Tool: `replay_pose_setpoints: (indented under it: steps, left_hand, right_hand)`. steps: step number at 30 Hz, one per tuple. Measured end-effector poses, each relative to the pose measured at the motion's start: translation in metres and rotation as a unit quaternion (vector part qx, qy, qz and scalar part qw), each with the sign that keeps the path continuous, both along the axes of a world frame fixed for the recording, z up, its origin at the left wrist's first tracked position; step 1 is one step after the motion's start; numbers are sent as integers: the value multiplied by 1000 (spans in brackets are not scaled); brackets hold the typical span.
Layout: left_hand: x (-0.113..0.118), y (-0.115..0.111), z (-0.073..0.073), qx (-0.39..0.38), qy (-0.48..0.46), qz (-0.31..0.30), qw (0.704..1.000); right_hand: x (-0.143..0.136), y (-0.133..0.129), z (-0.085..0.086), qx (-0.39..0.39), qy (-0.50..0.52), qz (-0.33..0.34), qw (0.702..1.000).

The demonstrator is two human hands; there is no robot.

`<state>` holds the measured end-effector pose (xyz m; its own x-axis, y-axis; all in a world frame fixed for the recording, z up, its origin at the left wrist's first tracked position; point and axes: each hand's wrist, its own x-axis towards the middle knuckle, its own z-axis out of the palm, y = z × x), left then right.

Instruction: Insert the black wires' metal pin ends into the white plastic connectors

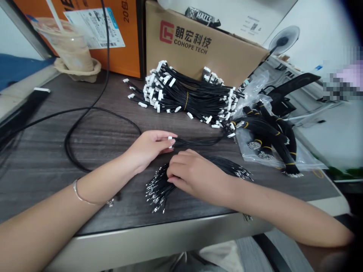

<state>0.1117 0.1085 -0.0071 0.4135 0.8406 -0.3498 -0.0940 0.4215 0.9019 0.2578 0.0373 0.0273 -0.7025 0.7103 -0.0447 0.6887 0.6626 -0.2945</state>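
My left hand (151,149) pinches a white connector (170,142) between thumb and fingers. Black wires (195,142) run from that connector to the right across the table. Just in front, my right hand (191,172) is closed, its curled fingertips down among a loose bunch of black wires (160,185) with bare metal terminals at both ends. How many wires the right fingers grip is hidden. Behind both hands lies a large pile of black cables with white connectors (195,94), tied round the middle with a yellow tie.
Bagged bundles of black wire (272,132) lie at the right. A cardboard box (170,53) and an orange box (127,56) stand at the back. A drink cup (75,56) sits in a holder at back left. A thick black cable (68,132) loops across the table's left side.
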Motion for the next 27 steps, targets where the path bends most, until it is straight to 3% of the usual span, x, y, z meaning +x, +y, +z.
replay_pose_setpoints:
  steps: [15,23,27]
  left_hand:
    - [0,1,-2,27,25,-36,999]
    - [-1,1,-2,19,21,-34,999]
    - [0,2,-3,-3,2,-25,1000]
  right_hand:
    - [-8,5,-8,-10,-33,-5,999]
    - [-8,4,-16,-9,-9,-42,999]
    - [-5,2,-11,-12,10,-73,997]
